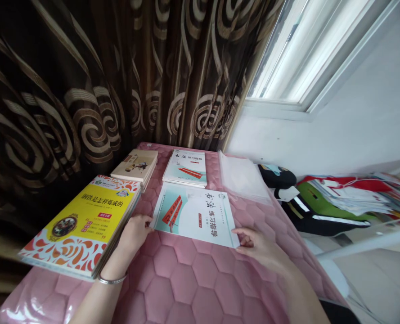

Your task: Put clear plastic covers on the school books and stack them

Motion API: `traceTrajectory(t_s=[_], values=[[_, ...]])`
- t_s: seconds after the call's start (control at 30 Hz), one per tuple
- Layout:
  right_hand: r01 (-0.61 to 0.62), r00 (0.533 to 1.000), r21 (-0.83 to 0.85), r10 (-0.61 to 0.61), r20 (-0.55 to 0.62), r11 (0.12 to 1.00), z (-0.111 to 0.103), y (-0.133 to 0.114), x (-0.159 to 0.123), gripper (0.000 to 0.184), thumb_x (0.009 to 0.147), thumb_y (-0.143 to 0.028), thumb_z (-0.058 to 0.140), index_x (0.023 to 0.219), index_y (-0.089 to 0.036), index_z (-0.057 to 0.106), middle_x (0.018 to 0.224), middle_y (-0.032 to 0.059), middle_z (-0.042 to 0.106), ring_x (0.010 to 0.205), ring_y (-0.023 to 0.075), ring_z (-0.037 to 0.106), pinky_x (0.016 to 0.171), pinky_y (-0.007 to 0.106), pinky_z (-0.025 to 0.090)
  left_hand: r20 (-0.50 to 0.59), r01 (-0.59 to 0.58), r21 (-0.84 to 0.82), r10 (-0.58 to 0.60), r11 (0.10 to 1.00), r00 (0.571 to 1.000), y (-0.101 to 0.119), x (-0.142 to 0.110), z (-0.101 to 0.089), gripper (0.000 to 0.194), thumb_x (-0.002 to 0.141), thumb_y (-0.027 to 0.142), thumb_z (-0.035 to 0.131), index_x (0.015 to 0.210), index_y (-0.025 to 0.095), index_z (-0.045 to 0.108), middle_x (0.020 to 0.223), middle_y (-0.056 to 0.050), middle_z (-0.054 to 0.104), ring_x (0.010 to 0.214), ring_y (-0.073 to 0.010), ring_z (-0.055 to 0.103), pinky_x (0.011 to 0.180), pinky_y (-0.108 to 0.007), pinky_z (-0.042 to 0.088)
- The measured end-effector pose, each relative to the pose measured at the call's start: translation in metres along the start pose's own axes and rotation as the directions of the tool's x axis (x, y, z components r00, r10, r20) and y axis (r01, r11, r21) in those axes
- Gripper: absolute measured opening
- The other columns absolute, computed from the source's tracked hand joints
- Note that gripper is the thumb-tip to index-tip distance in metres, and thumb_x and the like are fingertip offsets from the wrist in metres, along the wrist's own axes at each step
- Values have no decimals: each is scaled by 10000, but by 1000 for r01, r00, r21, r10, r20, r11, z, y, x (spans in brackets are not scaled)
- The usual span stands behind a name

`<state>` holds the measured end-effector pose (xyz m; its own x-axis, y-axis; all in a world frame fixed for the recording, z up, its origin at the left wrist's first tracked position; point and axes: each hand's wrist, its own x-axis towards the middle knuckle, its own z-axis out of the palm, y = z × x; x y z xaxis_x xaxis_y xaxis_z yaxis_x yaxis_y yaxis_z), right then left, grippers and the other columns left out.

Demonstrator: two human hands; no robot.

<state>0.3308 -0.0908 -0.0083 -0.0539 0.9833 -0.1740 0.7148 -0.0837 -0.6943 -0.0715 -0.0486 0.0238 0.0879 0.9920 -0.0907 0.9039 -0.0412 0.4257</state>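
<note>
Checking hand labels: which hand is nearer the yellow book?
Left. The left hand is just beyond the yellow book's right edge, at one end of the white booklet; the right hand is farther off, at the booklet's opposite end.

Slim silvery left-wrist bracelet [112, 281]

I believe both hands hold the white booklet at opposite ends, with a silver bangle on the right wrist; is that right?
In the head view, the silver bangle is on the left wrist, not the right. The left hand and right hand do hold the white booklet at opposite ends.
</note>
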Motion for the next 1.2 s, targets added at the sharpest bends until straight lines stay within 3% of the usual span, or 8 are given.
traceTrajectory(t_s=[0.17, 0.27, 0.43, 0.53, 0.67, 0.8, 1.03, 1.2], values=[[23, 1000, -96, -23, -4, 995, -7, -13, -5, 435, 675, -299, 665, 1108, -287, 631, 1071, 41, 645, 973, 228, 629, 860, 360, 518, -114, -27, 167, 47, 986, 992, 8, -5, 3, 303, 751, 151, 681, 1043, 222, 715, 1172, -116, 629, 1101, -280, 574, 916, -403, 458], [72, 994, -226, -89, -66, 971, 0, -32, -6, 406, 649, -292, 705, 1051, -279, 647, 1273, 60, 551, 1192, 289, 517, 1005, 444, 423, -80, -125, 191, 142, 974, 987, 33, -12, 16, 325, 762, 159, 677, 1063, 279, 697, 1338, -101, 546, 1222, -343, 477, 933, -533, 425], [185, 977, -340, -210, -37, 922, 44, -73, -2, 384, 742, -356, 697, 1109, -266, 628, 1414, 80, 476, 1318, 332, 395, 1058, 514, 334, -34, -436, 151, 445, 887, 895, 82, -27, 57, 296, 854, 138, 575, 1122, 232, 656, 1265, -115, 596, 1216, -308, 498, 1042, -569, 340], [271, 951, -357, -306, -44, 894, 73, -91, 2, 340, 803, -295, 647, 1137, -250, 609, 1402, 93, 503, 1290, 309, 439, 1040, 486, 356, -62, -487, 173, 503, 856, 862, 93, -29, 72, 307, 891, 110, 498, 1147, 205, 640, 1210, -126, 617, 1159, -296, 533, 1040, -565, 348], [304, 926, -386, -366, -96, 871, 88, -96, 7, 242, 841, -252, 606, 1083, -241, 623, 1350, 94, 554, 1248, 298, 488, 1004, 473, 387, -114, -483, 179, 505, 857, 855, 89, -25, 74, 266, 906, 140, 515, 1113, 232, 653, 1162, -89, 645, 1138, -284, 537, 1006, -543, 368], [313, 917, -393, -383, -112, 865, 84, -88, 9, 223, 858, -255, 594, 1076, -245, 640, 1336, 76, 577, 1233, 280, 509, 1003, 473, 394, -158, -485, 161, 507, 860, 847, 80, -20, 69, 183, 911, 200, 556, 1018, 264, 690, 1115, -55, 665, 1123, -253, 545, 1006, -515, 345], [303, 943, -375, -332, -13, 876, 49, -60, 9, 325, 828, -302, 643, 1153, -318, 653, 1398, 11, 547, 1361, 295, 371, 1078, 530, 319, -150, -446, 103, 457, 889, 877, 46, -8, 48, 238, 852, 146, 620, 984, 315, 723, 1158, -22, 669, 1178, -252, 527, 1077, -530, 226], [211, 976, -310, -219, 8, 927, 21, -43, 6, 390, 763, -285, 707, 1148, -331, 672, 1432, 1, 516, 1389, 307, 327, 1115, 564, 251, -81, -508, 95, 515, 856, 853, 19, 5, 28, 317, 836, 117, 599, 1024, 340, 722, 1190, 4, 674, 1197, -232, 529, 1134, -494, 162]])
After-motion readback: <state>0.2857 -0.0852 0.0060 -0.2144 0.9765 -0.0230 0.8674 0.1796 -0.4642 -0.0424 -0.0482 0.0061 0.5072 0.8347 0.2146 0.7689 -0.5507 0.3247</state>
